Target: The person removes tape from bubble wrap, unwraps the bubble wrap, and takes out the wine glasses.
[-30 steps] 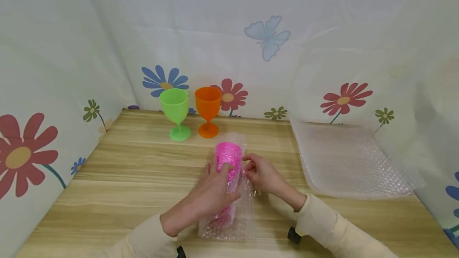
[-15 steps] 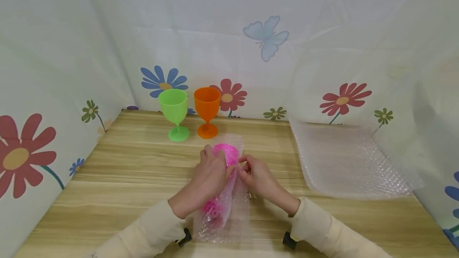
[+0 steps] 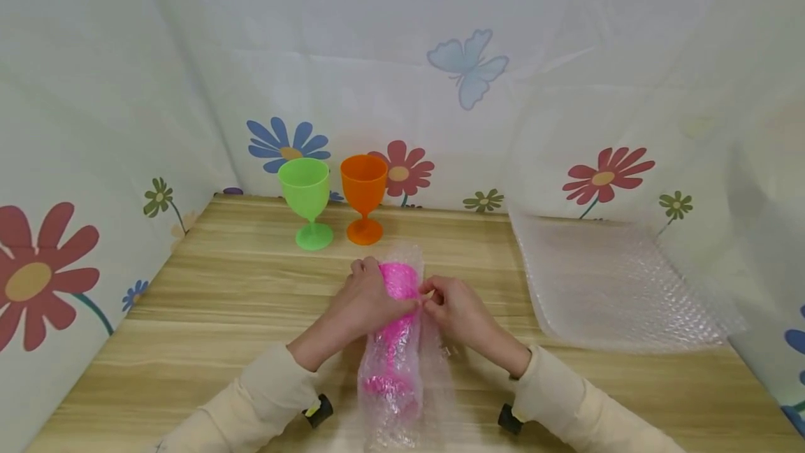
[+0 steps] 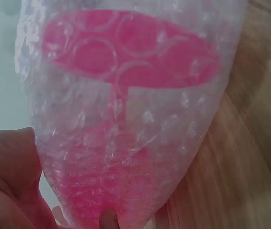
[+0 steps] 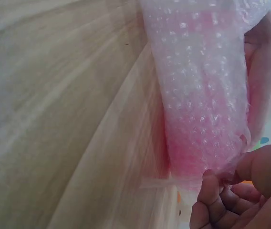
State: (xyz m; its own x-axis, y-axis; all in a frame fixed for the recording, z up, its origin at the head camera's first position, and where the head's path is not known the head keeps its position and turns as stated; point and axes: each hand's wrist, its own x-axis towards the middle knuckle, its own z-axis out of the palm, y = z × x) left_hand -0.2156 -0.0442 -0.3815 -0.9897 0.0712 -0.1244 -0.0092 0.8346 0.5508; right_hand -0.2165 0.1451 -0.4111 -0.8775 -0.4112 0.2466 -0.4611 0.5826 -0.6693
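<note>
A pink goblet (image 3: 402, 278) lies on its side, rolled in clear bubble wrap (image 3: 391, 432), its bowl away from me and its foot towards me. My left hand (image 3: 365, 303) grips the wrapped bowl from the left, thumb across the top. From the right, my right hand (image 3: 458, 310) pinches the edge of the wrap beside the bowl. In the left wrist view the pink foot (image 4: 130, 50) and stem show through the bubbles. The right wrist view has my right thumb and fingers (image 5: 209, 191) pinching the plastic at the bowl end.
A green goblet (image 3: 306, 187) and an orange goblet (image 3: 365, 184) stand upright at the back left. Another sheet of bubble wrap (image 3: 604, 285) lies flat at the right of the wooden table (image 3: 207, 313). A flowered curtain (image 3: 377, 54) borders the back and sides.
The wrapped goblet has turned and straightened, with its foot end shifted nearer me. My left hand has shifted up and left around the bowl; my right hand keeps to the wrap's edge.
</note>
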